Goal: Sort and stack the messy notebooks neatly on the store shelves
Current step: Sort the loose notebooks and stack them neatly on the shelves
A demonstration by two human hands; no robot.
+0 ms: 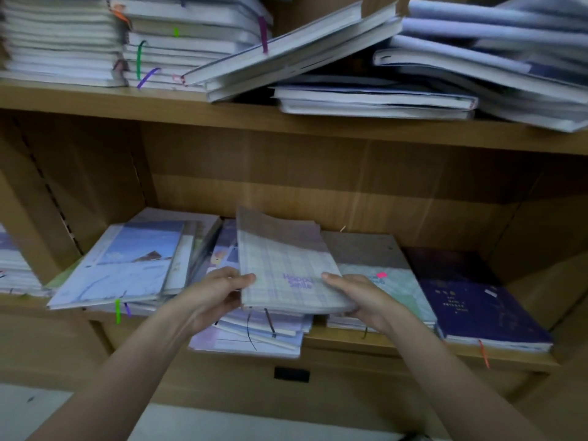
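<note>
On the lower shelf point(381, 343), the left hand point(216, 297) and right hand point(359, 300) grip the near corners of a plaid notebook point(286, 265) above the middle pile point(254, 335); thin, light and probably floppy, it is best held by both edges.

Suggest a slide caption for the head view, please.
Both hands hold a plaid notebook above messy lower-shelf stacks.

Stack point(19, 268) far left of the left hand point(213, 297): cut by frame edge. Dark notebook point(471, 300) right of the right hand point(359, 300): cover lettering unreadable. Upper-shelf piles point(496, 58): blurred, possibly notebooks, tops cropped.
</note>
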